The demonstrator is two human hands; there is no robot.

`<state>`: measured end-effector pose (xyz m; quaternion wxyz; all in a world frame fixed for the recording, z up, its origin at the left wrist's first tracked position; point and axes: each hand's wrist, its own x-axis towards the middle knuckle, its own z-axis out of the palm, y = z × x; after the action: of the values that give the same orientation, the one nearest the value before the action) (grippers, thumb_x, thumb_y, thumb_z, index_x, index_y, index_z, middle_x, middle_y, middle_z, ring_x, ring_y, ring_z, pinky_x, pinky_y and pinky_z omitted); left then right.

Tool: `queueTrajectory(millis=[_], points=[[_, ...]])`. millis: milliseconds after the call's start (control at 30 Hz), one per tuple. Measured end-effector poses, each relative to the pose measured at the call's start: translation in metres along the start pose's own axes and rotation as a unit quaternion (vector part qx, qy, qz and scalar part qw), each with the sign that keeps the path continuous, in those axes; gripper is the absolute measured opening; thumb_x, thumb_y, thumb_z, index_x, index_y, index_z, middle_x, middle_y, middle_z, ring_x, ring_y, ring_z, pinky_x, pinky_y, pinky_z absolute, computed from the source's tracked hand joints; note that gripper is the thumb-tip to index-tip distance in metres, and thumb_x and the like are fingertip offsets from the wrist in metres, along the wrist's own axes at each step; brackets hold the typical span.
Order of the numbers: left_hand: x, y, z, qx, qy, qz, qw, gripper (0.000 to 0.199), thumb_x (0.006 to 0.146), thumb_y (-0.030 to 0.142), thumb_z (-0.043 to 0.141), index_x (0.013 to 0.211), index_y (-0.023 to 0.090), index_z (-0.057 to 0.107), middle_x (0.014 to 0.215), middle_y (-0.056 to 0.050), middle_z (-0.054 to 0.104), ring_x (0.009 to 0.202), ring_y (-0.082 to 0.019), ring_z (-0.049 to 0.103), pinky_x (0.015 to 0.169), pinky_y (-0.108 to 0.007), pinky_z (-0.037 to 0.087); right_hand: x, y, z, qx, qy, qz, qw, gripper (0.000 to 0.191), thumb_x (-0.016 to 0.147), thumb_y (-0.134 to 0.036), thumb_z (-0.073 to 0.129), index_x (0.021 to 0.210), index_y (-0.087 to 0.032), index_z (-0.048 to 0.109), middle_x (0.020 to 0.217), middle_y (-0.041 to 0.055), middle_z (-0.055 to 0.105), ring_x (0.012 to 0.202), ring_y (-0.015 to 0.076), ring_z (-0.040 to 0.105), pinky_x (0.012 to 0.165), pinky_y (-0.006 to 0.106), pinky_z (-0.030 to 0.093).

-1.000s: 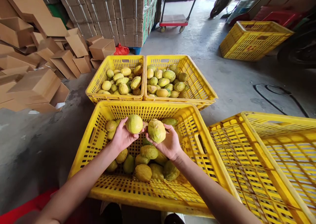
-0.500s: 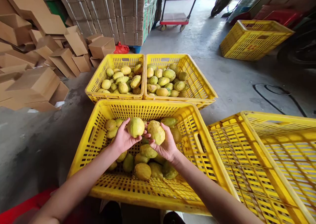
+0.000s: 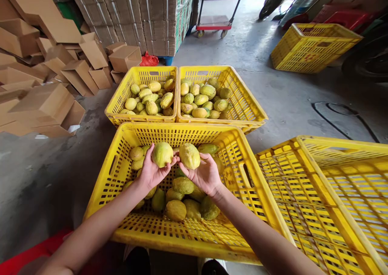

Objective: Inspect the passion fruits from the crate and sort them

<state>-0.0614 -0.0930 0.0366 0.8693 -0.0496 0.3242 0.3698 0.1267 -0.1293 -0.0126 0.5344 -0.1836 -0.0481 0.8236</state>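
Note:
My left hand (image 3: 154, 171) is closed round a smooth, roundish yellow-green fruit (image 3: 162, 154). A paler, bumpy yellow fruit (image 3: 189, 156) rests in the fingers of my right hand (image 3: 206, 175). The two fruits are side by side, a small gap apart, and my fingertips nearly meet between them. Both hands are above a yellow plastic crate (image 3: 188, 248) with slatted walls. Inside it lie several more green and yellow fruits (image 3: 176, 210), some long, some round, partly hidden by my hands and forearms. Their exact kind I cannot tell.
Behind stand two yellow crates of similar fruit, one left (image 3: 110, 107) and one right (image 3: 251, 113). Another yellow crate (image 3: 315, 210) is close on the right. Cardboard boxes (image 3: 45, 105) are heaped at left. A trolley (image 3: 214, 23) and a further crate (image 3: 312, 51) stand farther back.
The left fruit has shifted slightly left and up. The right fruit has also moved a little left and been turned, and my right hand has opened out more beneath it.

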Motion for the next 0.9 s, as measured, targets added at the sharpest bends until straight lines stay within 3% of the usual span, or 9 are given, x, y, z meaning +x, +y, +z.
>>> queueTrajectory(millis=[133,267,367,467,567,667,800,900], points=[[0.0018,-0.0039,-0.0009,0.013,-0.016,0.014,1.000,0.050,0.113,0.043,0.035,0.144,0.010,0.056,0.107,-0.020,0.074,0.079,-0.024,0.076,0.058,-0.025,0.063,-0.0004,-0.0008,-0.0040,0.019,0.017,0.005,1.000,0.031,0.088,-0.035,0.073,0.111,-0.016,0.069,0.098,0.0079,0.080,0.086,0.0168,0.078,0.080,0.025,0.067],[0.0052,-0.0053,-0.0037,-0.010,0.012,0.015,1.000,0.054,0.111,0.038,0.035,0.150,0.004,0.051,0.109,-0.023,0.074,0.083,-0.027,0.078,0.064,-0.030,0.066,-0.0006,-0.0009,-0.0032,0.007,0.008,0.007,1.000,0.030,0.085,-0.031,0.077,0.109,-0.016,0.069,0.098,0.0085,0.079,0.087,0.0166,0.077,0.076,0.021,0.066],[0.0074,-0.0049,-0.0063,-0.024,0.023,0.045,0.998,0.054,0.107,0.028,0.033,0.153,0.004,0.049,0.111,-0.023,0.075,0.088,-0.028,0.079,0.073,-0.036,0.068,-0.0009,-0.0007,0.0000,-0.008,0.004,-0.014,1.000,0.027,0.087,-0.032,0.075,0.110,-0.018,0.070,0.106,0.0086,0.080,0.097,0.0193,0.078,0.087,0.029,0.067],[0.0081,-0.0044,-0.0075,-0.013,0.019,0.071,0.997,0.055,0.104,0.029,0.039,0.151,0.004,0.052,0.112,-0.023,0.076,0.094,-0.031,0.079,0.081,-0.042,0.068,-0.0014,-0.0021,0.0016,-0.014,-0.012,-0.032,0.999,0.028,0.085,-0.035,0.073,0.108,-0.020,0.070,0.115,0.0089,0.081,0.104,0.0243,0.078,0.101,0.043,0.065],[0.0072,-0.0042,-0.0064,-0.007,0.018,0.082,0.996,0.049,0.105,0.032,0.045,0.144,0.006,0.056,0.106,-0.019,0.077,0.094,-0.031,0.079,0.081,-0.041,0.067,-0.0009,-0.0045,0.0005,-0.024,-0.027,-0.033,0.999,0.032,0.081,-0.034,0.071,0.109,-0.019,0.070,0.116,0.0110,0.080,0.112,0.0290,0.077,0.112,0.053,0.058],[0.0064,-0.0041,-0.0053,-0.008,0.023,0.093,0.995,0.038,0.106,0.031,0.045,0.133,0.009,0.060,0.097,-0.016,0.077,0.084,-0.026,0.078,0.075,-0.036,0.067,0.0004,-0.0055,-0.0020,-0.043,-0.018,-0.037,0.998,0.033,0.084,-0.033,0.072,0.113,-0.016,0.071,0.115,0.0133,0.080,0.118,0.0311,0.075,0.118,0.056,0.053],[0.0068,-0.0034,-0.0054,0.025,0.011,0.068,0.997,0.037,0.106,0.031,0.043,0.126,0.007,0.063,0.098,-0.018,0.076,0.085,-0.027,0.078,0.071,-0.034,0.066,0.0011,-0.0040,-0.0051,-0.055,-0.012,-0.029,0.998,0.026,0.092,-0.036,0.074,0.112,-0.019,0.071,0.110,0.0084,0.081,0.108,0.0257,0.078,0.111,0.051,0.060],[0.0071,-0.0023,-0.0047,0.068,-0.005,0.043,0.997,0.040,0.107,0.031,0.040,0.123,0.004,0.064,0.099,-0.020,0.076,0.088,-0.029,0.078,0.072,-0.034,0.066,0.0011,-0.0030,-0.0064,-0.069,-0.023,-0.009,0.997,0.026,0.091,-0.037,0.080,0.109,-0.020,0.072,0.098,0.0041,0.080,0.095,0.0200,0.079,0.097,0.038,0.067]])
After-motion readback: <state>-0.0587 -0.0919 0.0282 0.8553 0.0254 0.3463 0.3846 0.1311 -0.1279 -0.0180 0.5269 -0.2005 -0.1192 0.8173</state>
